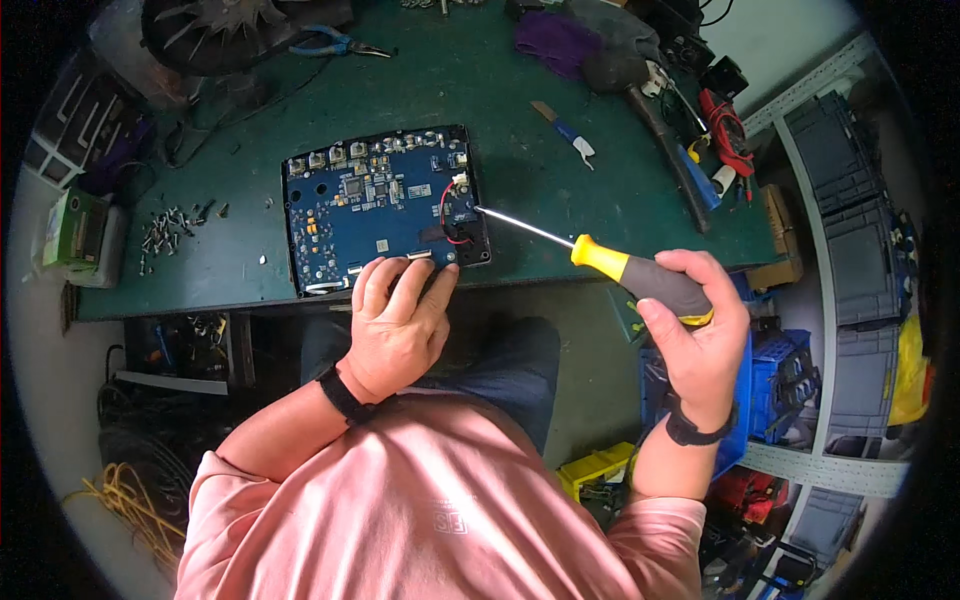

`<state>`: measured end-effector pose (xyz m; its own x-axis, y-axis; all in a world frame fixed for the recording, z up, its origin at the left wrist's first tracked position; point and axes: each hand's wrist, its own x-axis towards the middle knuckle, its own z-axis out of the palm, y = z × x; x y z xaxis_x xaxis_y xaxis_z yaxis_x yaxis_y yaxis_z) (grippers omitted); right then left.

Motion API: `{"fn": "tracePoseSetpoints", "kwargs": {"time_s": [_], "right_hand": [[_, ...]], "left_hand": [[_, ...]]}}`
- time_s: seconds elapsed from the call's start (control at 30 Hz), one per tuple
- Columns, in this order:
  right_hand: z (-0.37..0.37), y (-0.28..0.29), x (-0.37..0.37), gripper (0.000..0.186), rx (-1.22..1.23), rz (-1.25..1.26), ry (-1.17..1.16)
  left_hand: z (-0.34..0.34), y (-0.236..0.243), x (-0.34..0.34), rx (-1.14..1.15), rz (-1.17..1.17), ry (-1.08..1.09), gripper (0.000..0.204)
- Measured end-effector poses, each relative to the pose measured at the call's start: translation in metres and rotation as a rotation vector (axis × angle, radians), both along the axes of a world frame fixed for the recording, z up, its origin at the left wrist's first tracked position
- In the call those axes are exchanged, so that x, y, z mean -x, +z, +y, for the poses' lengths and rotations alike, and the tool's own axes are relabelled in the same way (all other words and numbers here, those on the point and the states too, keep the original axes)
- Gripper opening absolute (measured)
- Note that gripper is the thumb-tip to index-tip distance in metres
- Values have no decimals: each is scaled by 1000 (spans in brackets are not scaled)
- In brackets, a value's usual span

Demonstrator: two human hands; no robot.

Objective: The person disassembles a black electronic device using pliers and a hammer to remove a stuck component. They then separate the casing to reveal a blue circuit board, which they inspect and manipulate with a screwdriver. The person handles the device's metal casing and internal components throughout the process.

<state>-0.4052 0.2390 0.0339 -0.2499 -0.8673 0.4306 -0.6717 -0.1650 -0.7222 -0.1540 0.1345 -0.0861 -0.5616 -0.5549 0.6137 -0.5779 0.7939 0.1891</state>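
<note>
A blue circuit board (385,215) sits in a shallow black housing (286,230) at the near edge of the workbench. My left hand (395,320) holds the housing's near edge, with its fingers bent over onto the board; its thumb is mostly hidden. In my right hand (705,335) is a screwdriver (600,258) with a yellow and grey handle. Its shaft points left, and the tip is at the board's right edge, close to a red wire (444,200) and a small white connector (460,180). Whether the tip touches a screw is too small to tell.
Loose screws (165,235) lie left of the housing. Farther back are blue-handled pliers (340,45) and a fan (215,30). A utility knife (568,135) and a hammer (665,150) lie to the right. Bins (845,260) fill a shelf at the right.
</note>
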Motion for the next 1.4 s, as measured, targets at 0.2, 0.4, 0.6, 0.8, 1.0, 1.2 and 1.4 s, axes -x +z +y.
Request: {"fn": "tracePoseSetpoints", "kwargs": {"time_s": [0.2,0.4,0.6,0.8,1.0,1.2,1.4], "right_hand": [[15,-36,16,35,-3,-247,-20],[21,-67,17,45,150,-849,-78],[21,-48,40,39,129,-760,-192],[5,-6,71,31,77,-392,-292],[-21,-5,98,30,160,-205,-272],[-51,-23,121,29,231,-103,-275],[-95,-18,141,26,221,-196,-195]], "left_hand": [[2,5,1,-9,-29,10,47],[9,31,1,-121,-62,19,50],[2,78,-1,-291,-145,-78,55],[-85,152,48,-78,-117,-234,31],[-203,145,134,118,-405,-11,21],[-249,116,212,292,-656,7,17],[-296,93,242,284,-742,6,17]]}}
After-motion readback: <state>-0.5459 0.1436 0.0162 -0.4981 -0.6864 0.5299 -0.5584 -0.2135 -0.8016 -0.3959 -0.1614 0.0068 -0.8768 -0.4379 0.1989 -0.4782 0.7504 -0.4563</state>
